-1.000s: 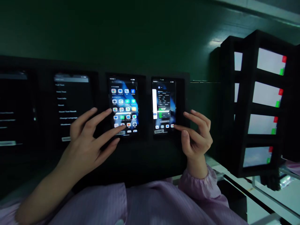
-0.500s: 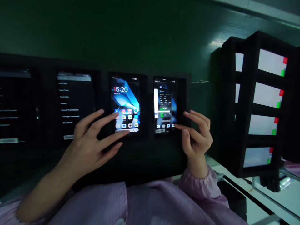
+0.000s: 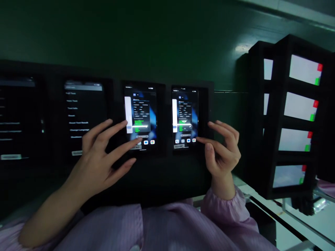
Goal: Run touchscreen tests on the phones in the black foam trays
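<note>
Several phones lie screen up in a black tray. My left hand has its fingers spread, one fingertip on the lower screen of a lit phone that shows an app card over a blue background. Beside it on the right, another phone shows a similar card. My right hand is open at that phone's lower right edge, its index fingertip near the bottom icon, thumb apart. Neither hand holds anything. Further left, a phone displays a dark text menu, partly covered by my left fingers.
Another dark-menu phone lies at the far left. On the right, a black rack holds several phones with white screens bearing red and green corner squares. The green table surface stretches behind the tray.
The phone under my left hand has gone from a home screen with a clock to an app card view. My left fingertip has moved up slightly; my right hand has shifted slightly right.
</note>
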A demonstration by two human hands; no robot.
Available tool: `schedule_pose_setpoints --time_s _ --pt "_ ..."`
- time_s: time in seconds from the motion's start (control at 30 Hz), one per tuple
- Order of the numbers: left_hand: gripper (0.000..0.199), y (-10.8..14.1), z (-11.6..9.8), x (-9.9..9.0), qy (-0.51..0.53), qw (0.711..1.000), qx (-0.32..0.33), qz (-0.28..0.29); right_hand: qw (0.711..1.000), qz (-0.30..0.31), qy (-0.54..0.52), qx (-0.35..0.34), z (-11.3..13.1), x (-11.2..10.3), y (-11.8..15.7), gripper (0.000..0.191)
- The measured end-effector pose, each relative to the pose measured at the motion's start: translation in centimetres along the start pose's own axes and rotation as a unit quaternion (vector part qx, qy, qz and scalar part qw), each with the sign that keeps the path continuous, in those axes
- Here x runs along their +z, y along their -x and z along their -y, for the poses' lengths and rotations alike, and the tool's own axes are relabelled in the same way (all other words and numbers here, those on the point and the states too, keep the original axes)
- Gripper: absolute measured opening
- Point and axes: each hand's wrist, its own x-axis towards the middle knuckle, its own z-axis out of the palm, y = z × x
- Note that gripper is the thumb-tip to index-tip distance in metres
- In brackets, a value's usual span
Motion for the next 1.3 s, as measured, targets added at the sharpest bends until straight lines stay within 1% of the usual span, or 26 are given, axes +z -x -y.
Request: schedule_pose_setpoints --time_s 0.07,0.13,0.2,0.23,0.27,0.33,0.43,0.5,0.57,0.63,0.67,0.7,0.83,0.93,1.0,1.13,1.3 --pt "0.048 -0.2 0.0 -0.2 0.008 0.999 -0.033 -0.016 0.999 0.029 0.040 -0.009 0.0 0.2 -0.5 0.021" --pt "0.051 -0.5 0.0 -0.2 -0.001 0.997 -0.069 -0.025 0.995 0.070 0.069 -0.016 0.1 0.8 -0.8 0.023" --pt "0.048 -0.9 -0.2 0.1 -0.022 0.995 -0.092 -0.025 0.992 0.103 0.075 -0.014 0.1 1.4 -0.8 0.027" --pt "0.046 -1.1 -0.4 0.3 -0.030 0.995 -0.097 -0.024 0.991 0.108 0.076 -0.008 0.0 1.6 -0.8 0.026" --pt "0.044 -1.4 -0.5 0.5 -0.036 0.994 -0.099 -0.018 0.991 0.105 0.080 0.000 -0.1 1.7 -0.6 0.024" --pt "0.041 -1.8 -0.9 0.8 -0.036 0.996 -0.083 -0.020 0.992 0.079 0.092 0.024 -0.3 1.6 -0.4 0.020" --pt "0.041 -2.4 -1.4 0.9 -0.024 0.998 -0.047 -0.016 0.994 0.058 0.093 0.029 -0.5 1.4 -0.2 0.023" --pt "0.042 -2.6 -1.5 0.6 -0.021 0.998 -0.052 -0.013 0.994 0.071 0.084 0.004 -0.5 1.3 -0.3 0.027" --pt "0.042 -2.7 -1.4 0.3 -0.026 0.996 -0.085 -0.008 0.993 0.093 0.078 -0.016 -0.3 1.4 -0.4 0.029" --pt "0.043 -2.8 -1.2 0.3 -0.024 0.992 -0.120 0.003 0.991 0.111 0.073 -0.019 -0.2 1.5 -0.4 0.029" --pt "0.044 -2.9 -1.2 0.4 -0.023 0.992 -0.127 0.008 0.991 0.115 0.070 -0.015 -0.2 1.5 -0.4 0.029" --pt "0.046 -3.0 -1.3 0.6 -0.025 0.991 -0.128 0.014 0.991 0.115 0.067 -0.007 -0.3 1.5 -0.4 0.028" --pt "0.048 -3.6 -2.2 1.3 -0.041 0.995 -0.091 -0.009 0.993 0.081 0.077 0.030 -0.6 1.3 -0.1 0.022" --pt "0.047 -3.9 -2.6 1.4 -0.031 0.995 -0.095 0.008 0.994 0.070 0.084 0.020 -0.6 1.3 -0.1 0.024" --pt "0.054 -3.9 -2.4 1.3 -0.024 0.995 -0.092 0.007 0.994 0.072 0.084 0.002 -0.5 1.3 -0.1 0.029" --pt "0.069 -3.5 -1.1 1.1 -0.009 0.997 -0.063 -0.039 0.992 0.097 0.080 -0.013 -0.2 1.5 -0.3 0.036" --pt "0.069 -3.2 -0.1 0.8 -0.024 0.996 -0.076 -0.040 0.989 0.135 0.065 0.002 -0.3 1.4 -0.3 0.039"
